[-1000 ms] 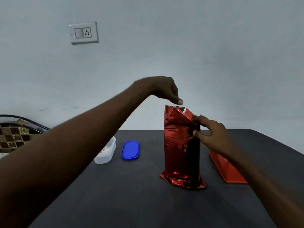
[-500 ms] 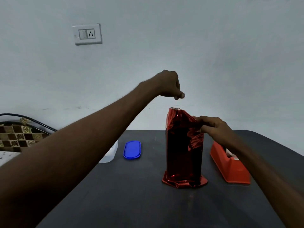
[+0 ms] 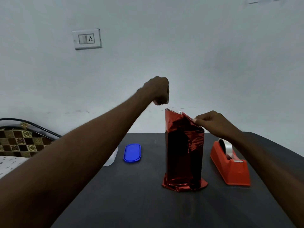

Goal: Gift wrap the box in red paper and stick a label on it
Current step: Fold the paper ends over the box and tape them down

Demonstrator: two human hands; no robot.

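A tall box wrapped in shiny red paper (image 3: pixel 184 153) stands upright on the dark table (image 3: pixel 131 199). Its bottom paper is crumpled outward, and its top flap slopes down to the right. My right hand (image 3: pixel 212 122) pinches the folded paper at the box's upper right corner. My left hand (image 3: pixel 158 91) hovers just above and left of the box top, apart from the paper. Its fingers are curled into a fist, with nothing visible in them. No label is in view.
An orange tape dispenser (image 3: pixel 230 168) with clear tape sits right of the box. A blue lid (image 3: pixel 132 153) and a clear container (image 3: pixel 112 157), partly hidden by my left arm, lie to the left. A patterned bed (image 3: pixel 16 143) stands beyond the table's left edge.
My left hand lifted off the top of the paper and drew back left into a fist. My right hand shifted up to the top right corner fold.
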